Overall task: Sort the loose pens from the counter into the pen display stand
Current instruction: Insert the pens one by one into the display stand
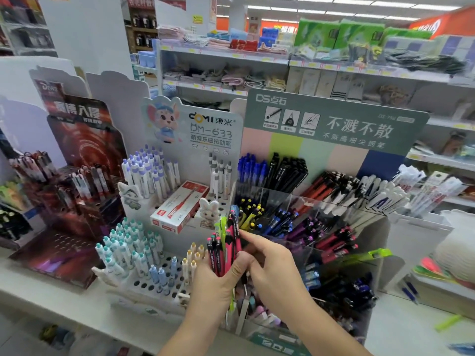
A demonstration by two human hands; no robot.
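My left hand (213,283) grips a bunch of pens (225,246), pink, black, green and blue, held upright in front of the clear tiered pen display stand (341,206). My right hand (272,260) pinches a pink pen of that bunch near its top with thumb and forefinger. The stand's compartments hold blue, black, red, white, purple and pink pens. A loose green pen (447,322) lies on the counter at the right, and blue pens (410,291) lie beside the stand.
A white DOMI peg stand (154,283) with pastel pens and a red pen box (180,206) sits left of the clear stand. A dark red display (77,191) stands further left. Store shelves run behind. The white counter edge (51,304) is in front.
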